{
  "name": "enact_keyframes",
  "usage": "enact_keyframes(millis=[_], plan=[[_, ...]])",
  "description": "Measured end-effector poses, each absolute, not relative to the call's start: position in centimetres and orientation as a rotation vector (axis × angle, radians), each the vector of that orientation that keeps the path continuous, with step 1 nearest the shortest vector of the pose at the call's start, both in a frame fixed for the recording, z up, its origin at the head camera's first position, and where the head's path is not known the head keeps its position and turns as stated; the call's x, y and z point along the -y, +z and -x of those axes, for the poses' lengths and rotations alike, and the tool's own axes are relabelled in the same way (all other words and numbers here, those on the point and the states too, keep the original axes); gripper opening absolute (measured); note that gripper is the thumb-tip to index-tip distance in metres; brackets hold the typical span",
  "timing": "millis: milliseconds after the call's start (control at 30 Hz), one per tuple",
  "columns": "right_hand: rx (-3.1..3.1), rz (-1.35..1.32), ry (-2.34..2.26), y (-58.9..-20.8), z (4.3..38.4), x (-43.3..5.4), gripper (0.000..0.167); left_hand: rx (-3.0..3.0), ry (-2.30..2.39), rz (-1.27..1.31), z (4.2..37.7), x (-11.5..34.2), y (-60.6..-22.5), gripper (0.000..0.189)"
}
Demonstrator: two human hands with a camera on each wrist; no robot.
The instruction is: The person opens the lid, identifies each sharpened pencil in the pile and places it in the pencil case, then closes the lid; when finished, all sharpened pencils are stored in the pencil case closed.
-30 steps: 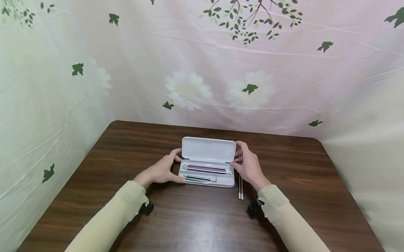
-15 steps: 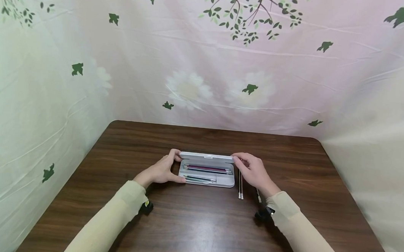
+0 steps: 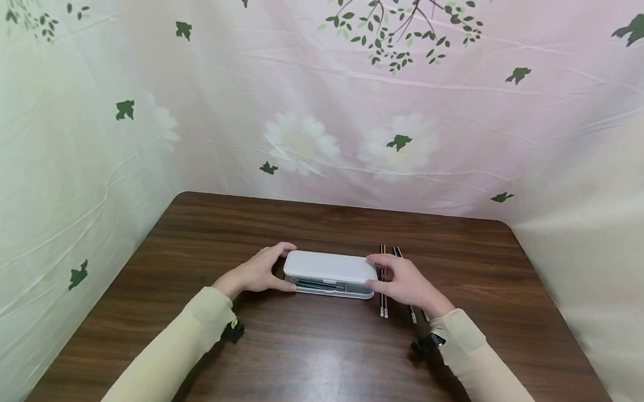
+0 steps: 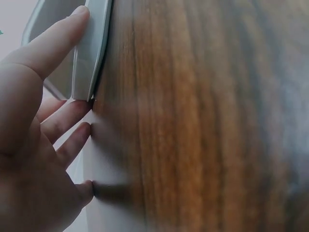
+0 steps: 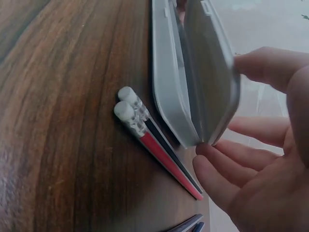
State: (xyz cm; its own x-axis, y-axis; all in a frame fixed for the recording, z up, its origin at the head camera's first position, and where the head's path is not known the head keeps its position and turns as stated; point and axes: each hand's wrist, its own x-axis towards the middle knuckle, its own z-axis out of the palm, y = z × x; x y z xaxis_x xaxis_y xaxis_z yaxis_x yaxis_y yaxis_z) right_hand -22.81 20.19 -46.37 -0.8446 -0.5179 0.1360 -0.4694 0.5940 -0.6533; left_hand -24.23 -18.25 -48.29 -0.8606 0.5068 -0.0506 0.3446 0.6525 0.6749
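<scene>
A white pencil case [image 3: 344,295] lies at the middle of the table, its lid [image 3: 331,266] tilted partway down over the base. Through the gap at the front, several pencils [image 3: 314,284] show inside. My left hand [image 3: 255,272] grips the case's left end, thumb [image 4: 58,41] along the front side and fingers round the back. At the opposite end, my right hand [image 3: 405,281] holds the lid by its corner, with the thumb [image 5: 260,65] at the lid's front edge and the other fingers near the hinge side.
Just right of the case lie two pencils with white erasers, one red [image 5: 161,154] and one black [image 5: 157,133]. More dark pencils [image 3: 413,315] lie partly under my right hand and wrist. A patterned cloth [image 3: 333,92] hangs behind the brown wooden table [image 3: 314,358].
The lid has swung from upright forward and down over the base, with my right hand moving along with it. My left hand has stayed at the left end.
</scene>
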Motion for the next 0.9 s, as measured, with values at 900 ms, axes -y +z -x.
enact_keyframes(millis=[900], plan=[[-2.904, 0.902, -0.76, -46.51, 22.11, -19.14, 0.069, -2.579, 0.942, -0.728, 24.58, 18.8, -47.85, 0.086]])
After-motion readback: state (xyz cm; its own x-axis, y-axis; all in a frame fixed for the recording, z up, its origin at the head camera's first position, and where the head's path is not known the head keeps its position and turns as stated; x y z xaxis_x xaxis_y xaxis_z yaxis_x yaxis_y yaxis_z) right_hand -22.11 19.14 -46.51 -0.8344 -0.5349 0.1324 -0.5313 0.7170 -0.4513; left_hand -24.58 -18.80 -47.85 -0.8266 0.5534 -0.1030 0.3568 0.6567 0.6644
